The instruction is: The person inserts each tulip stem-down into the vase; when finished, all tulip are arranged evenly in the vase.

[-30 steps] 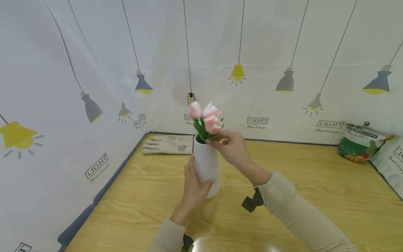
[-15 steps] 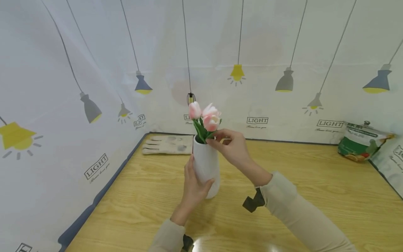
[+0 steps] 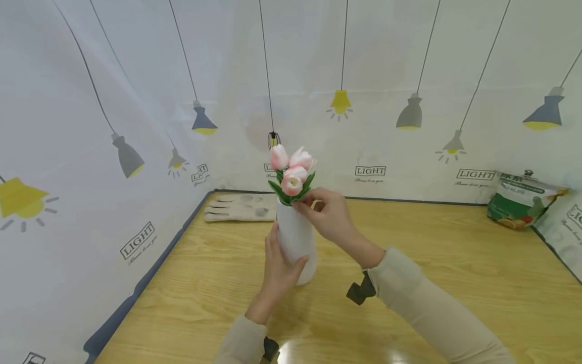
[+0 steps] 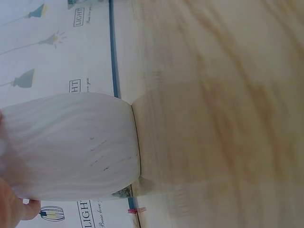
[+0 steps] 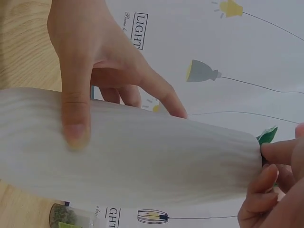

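Observation:
A white ribbed vase [image 3: 295, 247] stands on the wooden table, tilted slightly in the head view. My left hand [image 3: 278, 273] grips its lower side, thumb in front and fingers behind. At the vase's mouth, my right hand [image 3: 334, 215] pinches the green base of the front pink tulip [image 3: 293, 182] between thumb and fingers. Two more pink tulips [image 3: 301, 159] rise behind it. Their stems are hidden inside the vase. In the right wrist view a green leaf [image 5: 268, 135] shows beside the right hand's fingertips [image 5: 278, 152]. The left wrist view shows the vase's base [image 4: 118, 142] on the table.
A pale work glove [image 3: 241, 207] lies flat behind the vase to the left. A green and white food pouch [image 3: 520, 202] stands at the far right corner. Lamp-printed sheeting [image 3: 391, 151] encloses the back and left of the wooden table [image 3: 432, 247].
The front tulip has moved left and down, and its leaves now spread at the vase's rim. My right hand moved slightly left with it. The left hand keeps its grip on the vase.

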Action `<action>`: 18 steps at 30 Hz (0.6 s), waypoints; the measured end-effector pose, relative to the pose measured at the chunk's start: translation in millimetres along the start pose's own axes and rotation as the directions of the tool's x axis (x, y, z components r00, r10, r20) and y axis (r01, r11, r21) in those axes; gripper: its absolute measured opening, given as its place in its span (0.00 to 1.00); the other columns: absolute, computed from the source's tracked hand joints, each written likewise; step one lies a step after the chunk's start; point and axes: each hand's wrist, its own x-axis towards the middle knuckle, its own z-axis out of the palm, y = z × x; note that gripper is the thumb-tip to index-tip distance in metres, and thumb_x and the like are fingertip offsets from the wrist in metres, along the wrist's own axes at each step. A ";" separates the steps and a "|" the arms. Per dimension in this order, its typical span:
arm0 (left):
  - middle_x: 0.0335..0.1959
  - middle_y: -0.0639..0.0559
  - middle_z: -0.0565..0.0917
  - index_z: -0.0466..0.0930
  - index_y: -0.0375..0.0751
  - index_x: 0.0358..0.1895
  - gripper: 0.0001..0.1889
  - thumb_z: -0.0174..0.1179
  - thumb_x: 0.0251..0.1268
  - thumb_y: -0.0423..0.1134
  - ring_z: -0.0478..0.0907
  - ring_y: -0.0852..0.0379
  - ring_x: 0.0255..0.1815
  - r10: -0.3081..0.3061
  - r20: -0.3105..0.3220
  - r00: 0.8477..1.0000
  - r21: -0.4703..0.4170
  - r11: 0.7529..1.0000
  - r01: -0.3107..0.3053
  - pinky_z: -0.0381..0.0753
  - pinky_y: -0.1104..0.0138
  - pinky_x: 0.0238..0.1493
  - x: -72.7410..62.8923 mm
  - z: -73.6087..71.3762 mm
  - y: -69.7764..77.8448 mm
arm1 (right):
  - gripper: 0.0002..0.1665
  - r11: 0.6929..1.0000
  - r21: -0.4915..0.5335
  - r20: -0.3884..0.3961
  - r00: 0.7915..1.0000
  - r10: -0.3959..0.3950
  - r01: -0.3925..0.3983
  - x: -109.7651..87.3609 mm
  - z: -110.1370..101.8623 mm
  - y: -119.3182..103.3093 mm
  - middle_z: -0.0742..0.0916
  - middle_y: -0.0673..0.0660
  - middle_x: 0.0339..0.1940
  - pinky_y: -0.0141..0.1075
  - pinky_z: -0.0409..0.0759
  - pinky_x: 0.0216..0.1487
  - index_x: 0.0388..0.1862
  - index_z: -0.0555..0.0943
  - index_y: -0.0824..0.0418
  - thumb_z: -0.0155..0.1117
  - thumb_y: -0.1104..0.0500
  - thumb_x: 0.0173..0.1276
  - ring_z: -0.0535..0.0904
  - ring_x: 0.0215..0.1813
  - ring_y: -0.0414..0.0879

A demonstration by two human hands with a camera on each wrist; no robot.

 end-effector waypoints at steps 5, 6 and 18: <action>0.61 0.36 0.55 0.36 0.42 0.69 0.51 0.65 0.48 0.41 0.60 0.40 0.59 0.021 -0.011 1.000 0.019 1.000 -0.020 0.70 0.46 0.49 0.9 0.3 -0.2 | 0.09 0.997 -0.079 0.014 1.000 0.020 -0.019 2.5 -0.9 -4.4 0.78 0.52 0.12 0.28 0.65 0.17 0.27 0.84 0.61 0.63 0.56 0.56 0.66 0.16 0.40; 0.61 0.36 0.55 0.36 0.42 0.69 0.51 0.65 0.48 0.41 0.60 0.40 0.59 0.022 -0.010 1.000 0.021 1.000 -0.021 0.70 0.46 0.49 1.1 0.1 -0.2 | 0.10 0.996 -0.082 0.030 0.998 0.048 -0.045 4.0 -1.6 -6.2 0.76 0.52 0.10 0.28 0.64 0.17 0.27 0.85 0.61 0.63 0.55 0.56 0.65 0.15 0.40; 0.62 0.36 0.54 0.35 0.43 0.69 0.51 0.65 0.48 0.41 0.60 0.41 0.59 0.007 -0.009 1.000 0.029 1.000 -0.007 0.70 0.46 0.50 0.3 0.6 0.3 | 0.12 0.984 0.079 0.148 0.978 0.145 -0.158 1.8 -3.9 4.4 0.79 0.57 0.15 0.30 0.67 0.20 0.35 0.83 0.61 0.64 0.55 0.55 0.67 0.17 0.39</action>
